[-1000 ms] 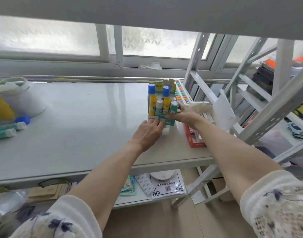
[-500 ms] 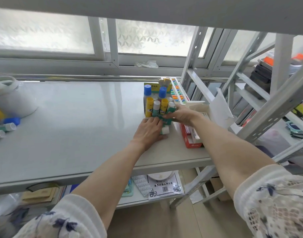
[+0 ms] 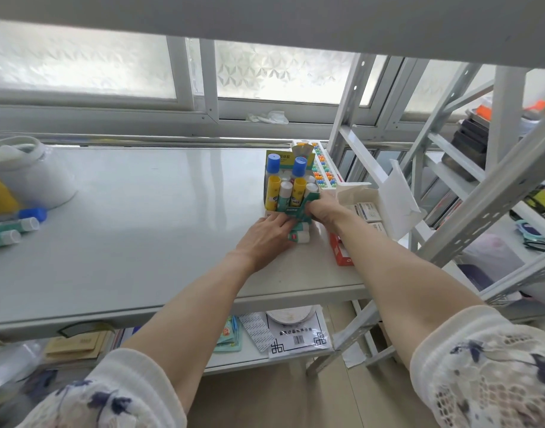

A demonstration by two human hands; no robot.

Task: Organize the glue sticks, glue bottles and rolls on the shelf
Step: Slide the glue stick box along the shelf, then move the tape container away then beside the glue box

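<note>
Right now your left hand (image 3: 265, 239) lies flat, fingers open, on small glue sticks (image 3: 299, 236); your right hand (image 3: 322, 208) grips the teal display box (image 3: 296, 208) of upright glue sticks (image 3: 272, 193) at one o'clock on the shelf (image 3: 141, 217)

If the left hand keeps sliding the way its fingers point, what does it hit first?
Likely the green glue-stick box: the left hand points up and right at its base, fingertips apparently already touching. The upright yellow glue stick stands just behind, though depth is unclear.
</note>
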